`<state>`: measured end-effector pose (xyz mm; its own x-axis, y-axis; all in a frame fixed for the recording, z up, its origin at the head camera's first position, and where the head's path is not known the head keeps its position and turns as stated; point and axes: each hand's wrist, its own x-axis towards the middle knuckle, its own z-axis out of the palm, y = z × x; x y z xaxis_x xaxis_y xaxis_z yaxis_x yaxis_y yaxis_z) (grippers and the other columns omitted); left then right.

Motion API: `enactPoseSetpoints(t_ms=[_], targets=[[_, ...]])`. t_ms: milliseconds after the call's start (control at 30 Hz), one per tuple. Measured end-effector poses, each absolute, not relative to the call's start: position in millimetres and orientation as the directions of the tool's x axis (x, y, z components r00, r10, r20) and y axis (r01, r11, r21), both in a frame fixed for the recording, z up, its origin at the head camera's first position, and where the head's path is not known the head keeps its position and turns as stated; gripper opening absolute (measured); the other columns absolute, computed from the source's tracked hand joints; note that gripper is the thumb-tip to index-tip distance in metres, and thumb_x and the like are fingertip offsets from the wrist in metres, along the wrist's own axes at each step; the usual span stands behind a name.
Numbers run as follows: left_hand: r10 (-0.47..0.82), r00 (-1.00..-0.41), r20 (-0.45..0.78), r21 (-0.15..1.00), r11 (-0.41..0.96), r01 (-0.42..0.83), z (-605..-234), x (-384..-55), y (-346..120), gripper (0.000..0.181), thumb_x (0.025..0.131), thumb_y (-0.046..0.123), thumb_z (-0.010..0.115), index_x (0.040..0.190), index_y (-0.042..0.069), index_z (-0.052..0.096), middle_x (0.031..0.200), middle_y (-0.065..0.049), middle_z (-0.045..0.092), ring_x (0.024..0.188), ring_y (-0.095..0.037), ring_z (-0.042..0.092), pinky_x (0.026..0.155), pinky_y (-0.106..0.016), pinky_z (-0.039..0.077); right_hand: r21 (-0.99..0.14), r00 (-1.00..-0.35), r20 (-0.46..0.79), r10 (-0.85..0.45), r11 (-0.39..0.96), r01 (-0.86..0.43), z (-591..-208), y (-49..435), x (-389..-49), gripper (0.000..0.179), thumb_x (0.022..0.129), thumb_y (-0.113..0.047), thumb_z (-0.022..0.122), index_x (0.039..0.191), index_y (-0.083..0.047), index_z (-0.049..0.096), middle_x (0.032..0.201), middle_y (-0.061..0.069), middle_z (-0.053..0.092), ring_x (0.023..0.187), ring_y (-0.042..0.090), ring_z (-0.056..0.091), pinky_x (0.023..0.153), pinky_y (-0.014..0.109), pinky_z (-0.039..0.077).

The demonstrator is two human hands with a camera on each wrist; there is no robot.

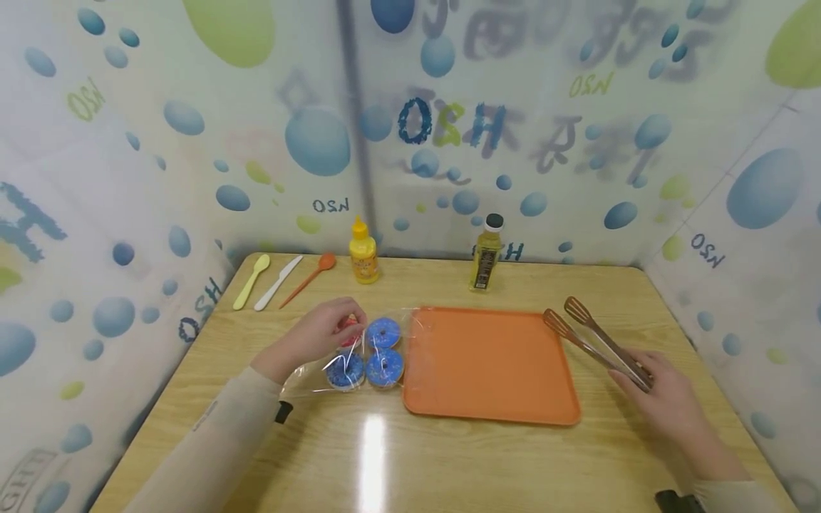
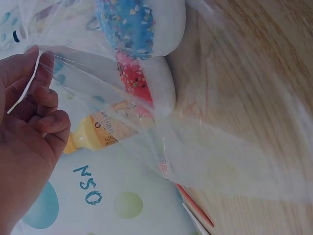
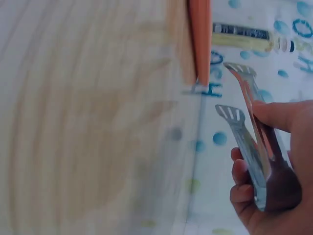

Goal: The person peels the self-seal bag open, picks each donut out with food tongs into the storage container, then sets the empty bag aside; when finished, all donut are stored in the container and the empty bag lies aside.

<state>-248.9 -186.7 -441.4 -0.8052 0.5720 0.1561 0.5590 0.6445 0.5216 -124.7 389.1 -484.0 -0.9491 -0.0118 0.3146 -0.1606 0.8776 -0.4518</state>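
My left hand (image 1: 323, 331) pinches the upper film of a clear plastic bag (image 2: 146, 142) between thumb and fingertips, pulling it up into creases. Inside the bag lie several toy donuts: blue-iced ones with sprinkles (image 1: 385, 368) and a red-iced one (image 2: 138, 90) partly behind the hand in the head view. The bag's right side overlaps the edge of an orange tray (image 1: 490, 367). To the right of that tray, my right hand (image 1: 667, 392) grips metal serving tongs (image 3: 259, 147) with slotted ends. The tongs' arms stand apart, with nothing between them.
A yellow squeeze bottle (image 1: 364, 258) and a dark-capped bottle of yellow liquid (image 1: 486, 256) stand along the table's back edge. At the back left lie a pale yellow spoon (image 1: 251, 282), a white knife (image 1: 278, 283) and an orange spoon (image 1: 309, 279). Patterned curtains surround the table.
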Motion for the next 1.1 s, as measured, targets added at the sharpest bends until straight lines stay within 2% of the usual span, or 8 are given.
enactPoseSetpoints(t_ms=[100,233,567,867,1100], targets=[[0.57,-0.806,0.162,0.527,0.64,0.559,-442.1,-249.6,-186.4,0.005,0.101,0.019,0.068,0.097,0.017,0.069,0.089,0.006,0.059,0.071,-0.011,0.05,0.065,-0.028,0.046,-0.462,-0.936,0.348,-0.054,0.859,-0.221,-481.3,372.7,-126.3,0.046,0.089,-0.024,0.083,0.127,-0.003,0.069,0.113,0.017,0.068,0.081,0.01,0.053,0.06,0.027,0.042],[0.565,-0.809,0.161,0.53,0.642,0.554,-441.3,-250.1,-185.9,0.009,0.101,0.021,0.068,0.097,0.013,0.069,0.089,0.005,0.059,0.071,-0.012,0.05,0.065,-0.029,0.046,-0.467,-0.918,0.369,-0.146,0.825,-0.319,-478.2,347.5,-129.0,0.042,0.088,-0.02,0.084,0.125,-0.007,0.071,0.112,0.01,0.069,0.076,0.003,0.049,0.058,0.025,0.042],[0.571,-0.806,0.155,0.515,0.649,0.559,-439.2,-250.0,-184.5,0.006,0.1,0.02,0.069,0.101,0.014,0.069,0.088,0.006,0.058,0.07,-0.011,0.048,0.064,-0.028,0.044,-0.488,-0.864,0.369,-0.343,0.719,-0.494,-470.9,293.1,-141.3,0.042,0.088,-0.014,0.082,0.128,-0.007,0.07,0.11,0.003,0.066,0.07,0.0,0.044,0.056,0.021,0.041],[0.564,-0.813,0.142,0.51,0.662,0.549,-438.4,-250.7,-183.1,0.006,0.102,0.021,0.067,0.103,0.016,0.068,0.087,0.004,0.056,0.069,-0.012,0.048,0.063,-0.029,0.044,-0.478,-0.865,0.265,-0.426,0.721,-0.501,-465.8,249.4,-155.4,0.039,0.093,-0.024,0.079,0.129,-0.012,0.071,0.111,0.0,0.066,0.069,0.0,0.044,0.056,0.021,0.041],[0.567,-0.812,0.136,0.505,0.666,0.55,-438.0,-251.4,-180.7,0.004,0.102,0.019,0.067,0.104,0.016,0.068,0.087,0.005,0.056,0.07,-0.011,0.049,0.064,-0.029,0.045,-0.416,-0.842,0.243,-0.482,0.733,-0.539,-465.9,223.3,-162.5,0.041,0.093,-0.029,0.079,0.131,-0.014,0.071,0.112,-0.002,0.066,0.067,0.0,0.045,0.057,0.021,0.041]])
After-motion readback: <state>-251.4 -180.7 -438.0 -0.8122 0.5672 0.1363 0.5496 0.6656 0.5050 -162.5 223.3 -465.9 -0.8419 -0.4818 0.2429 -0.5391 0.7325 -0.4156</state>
